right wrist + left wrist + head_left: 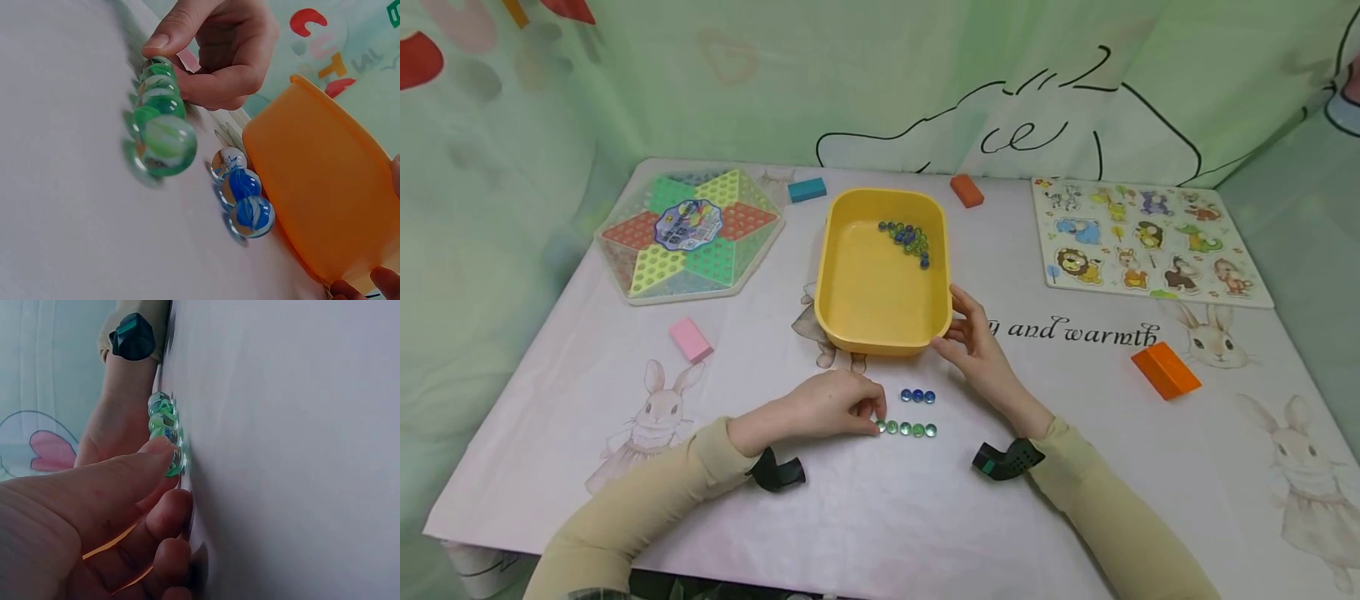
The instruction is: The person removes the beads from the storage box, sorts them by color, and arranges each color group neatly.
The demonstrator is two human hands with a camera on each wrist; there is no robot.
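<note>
Left hand [827, 404] pinches the end green marble [882, 427], other greens [906, 428] just right of it; right hand [982, 350] grips the tub [876, 296] corner. Honestly, gentle release's probably best, or they'll roll.

"and warmth" on tablecloth [880, 508]; "CUT" on green curtain [353, 40].
</note>
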